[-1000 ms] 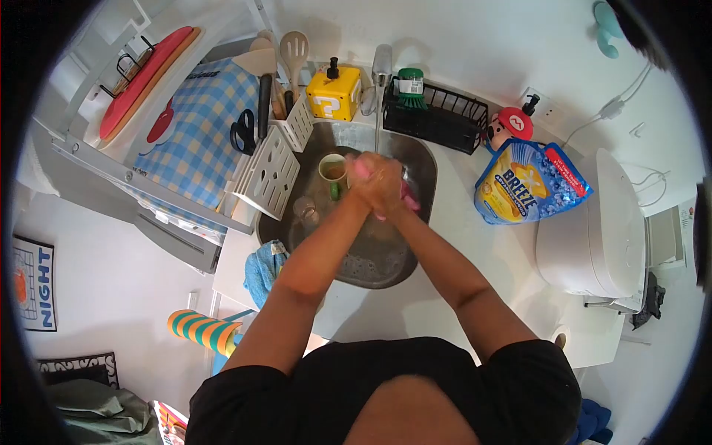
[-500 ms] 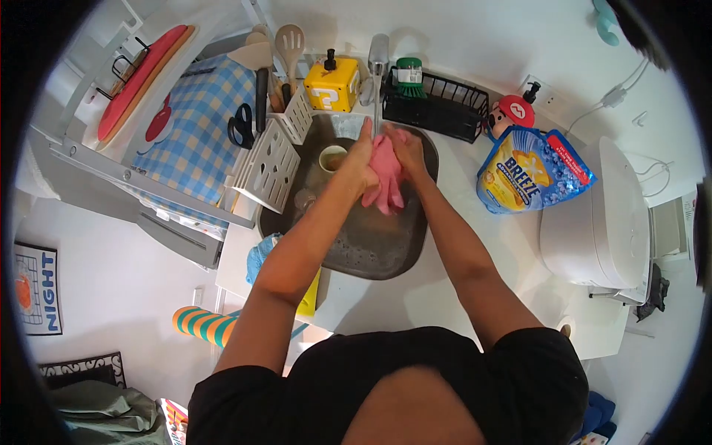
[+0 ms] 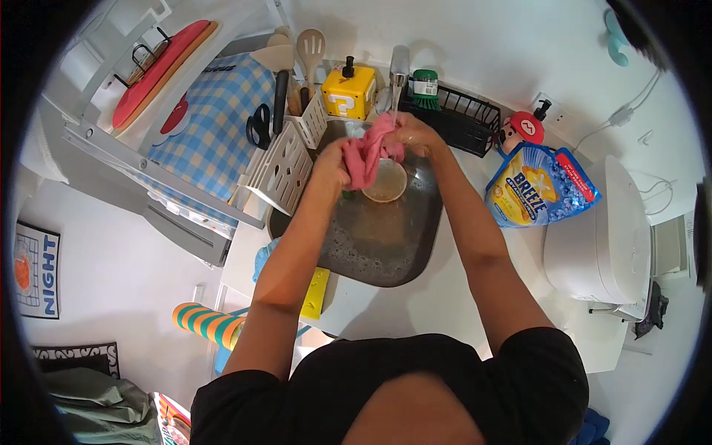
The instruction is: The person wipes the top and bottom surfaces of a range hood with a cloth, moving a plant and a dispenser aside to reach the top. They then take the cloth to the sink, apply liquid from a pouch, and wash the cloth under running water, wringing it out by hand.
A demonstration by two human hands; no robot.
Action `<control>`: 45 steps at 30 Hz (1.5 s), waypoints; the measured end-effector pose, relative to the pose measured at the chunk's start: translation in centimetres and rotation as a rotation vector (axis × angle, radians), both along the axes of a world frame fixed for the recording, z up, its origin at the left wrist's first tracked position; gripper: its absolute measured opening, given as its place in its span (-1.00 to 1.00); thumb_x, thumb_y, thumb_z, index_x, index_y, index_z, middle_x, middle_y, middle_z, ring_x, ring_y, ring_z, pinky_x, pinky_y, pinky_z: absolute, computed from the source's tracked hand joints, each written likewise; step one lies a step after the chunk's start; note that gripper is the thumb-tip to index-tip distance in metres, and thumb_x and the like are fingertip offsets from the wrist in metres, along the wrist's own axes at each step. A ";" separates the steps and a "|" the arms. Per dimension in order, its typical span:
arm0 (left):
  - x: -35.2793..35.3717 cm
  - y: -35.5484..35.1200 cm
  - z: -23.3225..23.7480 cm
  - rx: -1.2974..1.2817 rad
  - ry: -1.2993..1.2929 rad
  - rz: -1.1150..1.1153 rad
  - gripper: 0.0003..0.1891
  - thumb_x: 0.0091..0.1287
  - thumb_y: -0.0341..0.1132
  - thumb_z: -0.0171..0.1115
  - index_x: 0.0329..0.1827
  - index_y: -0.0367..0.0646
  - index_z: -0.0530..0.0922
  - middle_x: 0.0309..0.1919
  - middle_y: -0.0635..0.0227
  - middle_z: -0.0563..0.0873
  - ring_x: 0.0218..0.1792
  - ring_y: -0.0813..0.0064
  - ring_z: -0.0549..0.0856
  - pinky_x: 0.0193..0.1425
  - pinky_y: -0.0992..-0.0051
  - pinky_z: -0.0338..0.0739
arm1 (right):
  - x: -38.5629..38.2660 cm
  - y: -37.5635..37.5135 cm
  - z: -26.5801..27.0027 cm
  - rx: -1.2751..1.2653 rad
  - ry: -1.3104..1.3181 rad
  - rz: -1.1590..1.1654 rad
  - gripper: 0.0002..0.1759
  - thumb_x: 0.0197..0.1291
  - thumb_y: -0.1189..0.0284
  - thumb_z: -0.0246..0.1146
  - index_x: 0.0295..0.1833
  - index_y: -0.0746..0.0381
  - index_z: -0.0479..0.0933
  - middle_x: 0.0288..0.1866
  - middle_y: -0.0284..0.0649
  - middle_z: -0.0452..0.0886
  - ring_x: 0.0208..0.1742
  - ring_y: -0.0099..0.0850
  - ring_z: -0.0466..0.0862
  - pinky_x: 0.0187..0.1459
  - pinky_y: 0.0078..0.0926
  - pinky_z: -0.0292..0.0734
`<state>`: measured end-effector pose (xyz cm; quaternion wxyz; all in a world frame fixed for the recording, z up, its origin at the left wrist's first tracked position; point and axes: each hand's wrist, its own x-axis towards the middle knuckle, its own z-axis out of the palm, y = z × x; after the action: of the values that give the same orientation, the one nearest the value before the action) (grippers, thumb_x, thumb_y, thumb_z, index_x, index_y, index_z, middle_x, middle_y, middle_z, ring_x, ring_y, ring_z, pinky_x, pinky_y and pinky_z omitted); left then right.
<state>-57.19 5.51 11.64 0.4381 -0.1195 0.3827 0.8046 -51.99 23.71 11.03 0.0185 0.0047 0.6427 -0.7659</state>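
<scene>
Both of my hands hold a pink cloth [image 3: 368, 156] over the steel sink [image 3: 382, 245], just under the faucet [image 3: 399, 67]. My left hand [image 3: 332, 159] grips the cloth's lower left part. My right hand [image 3: 415, 136] grips its upper right end near the spout. Below the cloth, a round bowl [image 3: 386, 185] with brownish water sits in the sink. Suds cover the sink floor.
A white utensil caddy [image 3: 285, 167] with spoons and scissors stands left of the sink, beside a checked cloth [image 3: 215, 126]. A yellow soap dispenser [image 3: 348, 93], black wire rack [image 3: 463, 119], red soap pump [image 3: 523, 127] and blue detergent bag [image 3: 538, 185] line the back. A yellow sponge [image 3: 317, 293] lies on the front counter.
My hands lifted the pink cloth from low in the sink up toward the faucet, spreading apart along it. The bowl beneath is now uncovered.
</scene>
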 end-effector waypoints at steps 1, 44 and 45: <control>0.0 0.4 -1.7 -0.068 -0.022 -0.023 -0.79 0.24 -0.27 0.02 -0.15 -0.17 0.45 -0.21 0.21 0.58 -0.19 0.25 0.59 -0.09 0.19 0.53 | -0.1 -0.2 1.1 0.102 -0.016 0.094 -0.62 -0.17 0.67 0.24 -0.12 0.33 0.43 -0.26 -0.28 0.56 -0.32 -0.51 0.56 -0.28 -0.55 0.50; 12.5 2.1 -1.5 -0.218 1.708 0.605 -0.94 -0.19 -0.51 0.11 -0.73 -0.17 0.45 -0.56 0.34 0.57 -0.41 0.33 0.59 -0.33 0.44 0.50 | 9.2 -6.2 -1.6 -0.686 -0.224 -0.026 -0.68 0.19 0.46 0.01 0.04 0.36 0.34 -0.13 -0.27 0.45 -0.11 -0.55 0.47 -0.07 -0.63 0.40; 12.5 1.9 -2.0 -0.271 1.899 0.548 -0.92 -0.26 -0.49 0.14 -0.76 -0.11 0.41 -0.59 0.40 0.54 -0.44 0.36 0.56 -0.37 0.41 0.49 | 8.0 -5.2 -2.2 -0.017 0.217 0.240 -0.67 0.16 0.48 0.04 0.04 0.34 0.37 -0.20 -0.32 0.45 -0.19 -0.59 0.46 -0.13 -0.67 0.38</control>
<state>-44.69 7.43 9.65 -0.2678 0.4402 0.6221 0.5895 -44.01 18.54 8.86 0.0402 -0.1551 0.6303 -0.7596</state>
